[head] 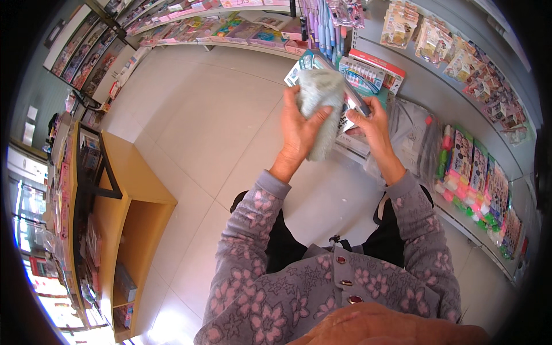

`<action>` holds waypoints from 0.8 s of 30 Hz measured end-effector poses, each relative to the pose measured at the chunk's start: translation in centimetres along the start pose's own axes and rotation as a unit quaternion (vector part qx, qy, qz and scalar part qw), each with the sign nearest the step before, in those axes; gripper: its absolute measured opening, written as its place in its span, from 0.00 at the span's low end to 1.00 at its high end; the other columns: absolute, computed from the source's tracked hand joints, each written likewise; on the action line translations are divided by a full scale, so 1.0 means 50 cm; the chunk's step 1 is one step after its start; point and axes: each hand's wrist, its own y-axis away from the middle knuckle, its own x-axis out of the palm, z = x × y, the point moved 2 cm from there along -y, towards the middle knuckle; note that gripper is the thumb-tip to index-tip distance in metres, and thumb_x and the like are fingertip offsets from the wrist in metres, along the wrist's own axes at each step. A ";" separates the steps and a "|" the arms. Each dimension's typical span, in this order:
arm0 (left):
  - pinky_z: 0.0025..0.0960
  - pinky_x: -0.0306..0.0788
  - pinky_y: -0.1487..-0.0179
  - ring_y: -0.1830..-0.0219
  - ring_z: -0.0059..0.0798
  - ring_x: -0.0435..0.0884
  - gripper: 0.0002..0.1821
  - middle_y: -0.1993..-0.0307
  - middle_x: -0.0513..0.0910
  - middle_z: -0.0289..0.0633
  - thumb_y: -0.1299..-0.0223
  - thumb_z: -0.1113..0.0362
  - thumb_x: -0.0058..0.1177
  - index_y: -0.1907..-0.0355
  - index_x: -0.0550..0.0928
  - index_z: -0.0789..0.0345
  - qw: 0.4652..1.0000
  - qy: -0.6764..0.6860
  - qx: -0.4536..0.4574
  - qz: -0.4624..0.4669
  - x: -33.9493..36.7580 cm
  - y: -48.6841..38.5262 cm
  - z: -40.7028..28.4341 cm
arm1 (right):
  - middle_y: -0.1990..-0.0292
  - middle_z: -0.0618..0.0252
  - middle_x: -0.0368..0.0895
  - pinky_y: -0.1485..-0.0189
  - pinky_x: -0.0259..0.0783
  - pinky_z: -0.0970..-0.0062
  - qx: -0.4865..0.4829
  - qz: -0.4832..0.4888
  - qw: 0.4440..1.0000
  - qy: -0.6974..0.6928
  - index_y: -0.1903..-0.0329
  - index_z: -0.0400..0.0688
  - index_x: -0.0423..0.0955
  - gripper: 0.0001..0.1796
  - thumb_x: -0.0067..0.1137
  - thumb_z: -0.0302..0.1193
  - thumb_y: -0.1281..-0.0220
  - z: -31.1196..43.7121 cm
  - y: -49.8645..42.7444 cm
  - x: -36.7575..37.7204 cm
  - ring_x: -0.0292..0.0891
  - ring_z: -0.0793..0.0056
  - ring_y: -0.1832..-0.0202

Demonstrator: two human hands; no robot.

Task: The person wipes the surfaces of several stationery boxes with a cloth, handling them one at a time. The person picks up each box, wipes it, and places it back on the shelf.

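Observation:
A pale grey-green, fluffy cleaning cloth (321, 112) is bunched in my left hand (297, 125), with the thumb lying across its front. The cloth lies over a blister-packed item (308, 64) on a teal and white card. My right hand (371, 123) grips this pack by its lower right edge, thumb on top. Its middle is covered by the cloth, so the product inside shows only in part. Just beyond the pack, the low shelf holds a white and teal boxed set (362, 73) and a red-edged box (377, 67).
Clear plastic bags (409, 133) lie on the low shelf at right, near boxes with bright-coloured bottles (474, 189). Small carded goods (431, 39) hang above. A wooden display cabinet (142, 172) stands at left on the tiled floor (207, 108). Blue and purple pens (323, 30) hang at top.

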 end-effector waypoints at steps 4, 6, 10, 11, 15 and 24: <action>0.39 0.77 0.47 0.52 0.39 0.83 0.36 0.54 0.83 0.52 0.48 0.65 0.73 0.40 0.67 0.69 0.993 0.064 -0.006 0.101 0.031 0.027 -0.018 | 0.54 0.55 0.77 0.70 0.88 0.66 -0.029 -0.001 0.999 -0.044 0.47 0.33 0.67 0.31 0.74 0.40 0.41 0.006 -0.014 -0.028 0.83 0.64 0.57; 0.39 0.77 0.47 0.52 0.38 0.84 0.35 0.54 0.84 0.51 0.48 0.66 0.73 0.41 0.68 0.69 0.987 0.103 -0.024 0.119 0.031 0.025 -0.012 | 0.53 0.55 0.77 0.69 0.88 0.65 -0.026 -0.013 0.998 -0.064 0.47 0.33 0.67 0.30 0.73 0.40 0.40 0.011 -0.019 -0.040 0.83 0.64 0.56; 0.38 0.77 0.46 0.53 0.36 0.83 0.35 0.54 0.83 0.49 0.47 0.68 0.71 0.39 0.67 0.69 0.986 0.082 -0.007 0.143 0.021 0.020 0.003 | 0.53 0.54 0.77 0.64 0.88 0.61 -0.034 -0.028 0.994 -0.095 0.47 0.33 0.67 0.31 0.71 0.43 0.38 0.022 -0.033 -0.059 0.83 0.64 0.56; 0.37 0.77 0.45 0.52 0.36 0.82 0.35 0.53 0.82 0.49 0.47 0.68 0.71 0.39 0.67 0.69 0.988 0.100 -0.017 0.120 0.017 0.019 0.008 | 0.53 0.54 0.77 0.63 0.88 0.60 -0.027 -0.043 0.993 -0.106 0.47 0.33 0.67 0.31 0.71 0.44 0.38 0.023 -0.035 -0.065 0.83 0.64 0.56; 0.37 0.76 0.44 0.48 0.33 0.79 0.31 0.48 0.77 0.47 0.41 0.66 0.68 0.39 0.68 0.69 0.982 0.167 -0.081 0.033 -0.012 0.005 0.030 | 0.53 0.52 0.79 0.60 0.86 0.54 -0.009 -0.047 0.980 -0.191 0.44 0.33 0.66 0.35 0.67 0.50 0.36 0.025 -0.038 -0.080 0.85 0.57 0.54; 0.40 0.80 0.45 0.45 0.37 0.81 0.32 0.43 0.79 0.47 0.31 0.56 0.61 0.32 0.66 0.68 0.886 0.356 -0.298 0.006 -0.022 -0.006 0.078 | 0.53 0.58 0.84 0.62 0.86 0.61 0.008 0.042 0.966 -0.256 0.43 0.40 0.71 0.32 0.62 0.55 0.34 0.033 -0.025 -0.065 0.86 0.66 0.56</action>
